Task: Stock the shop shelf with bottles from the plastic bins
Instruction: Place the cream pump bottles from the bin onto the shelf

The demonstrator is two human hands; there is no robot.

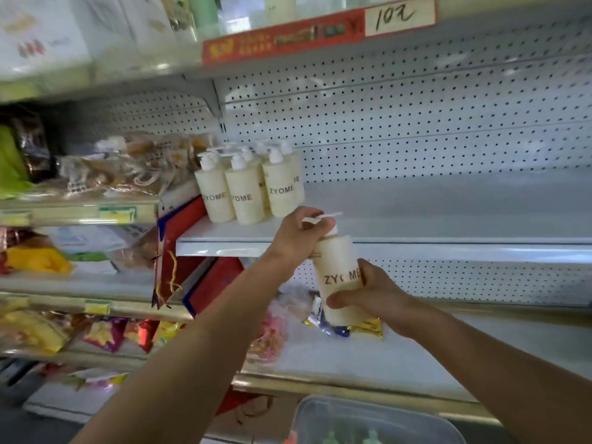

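Observation:
I hold one cream pump bottle (pixel 339 277) marked ZYOME upright in front of the white shelf (pixel 416 219). My left hand (pixel 301 238) grips its white pump head from above. My right hand (pixel 368 296) grips the lower body from the right. Several matching ZYOME bottles (pixel 250 190) stand in a cluster at the left end of the same shelf, against the pegboard back. The held bottle hangs just below and in front of the shelf's front edge.
A clear plastic bin (pixel 368 421) sits at the bottom, with greenish items inside, blurred. Snack packets (pixel 105 171) fill the shelves to the left. Red boxes (pixel 192 251) lean beside the shelf. A red price strip (pixel 320 30) runs above. Foil packets (pixel 346 328) lie on the lower shelf.

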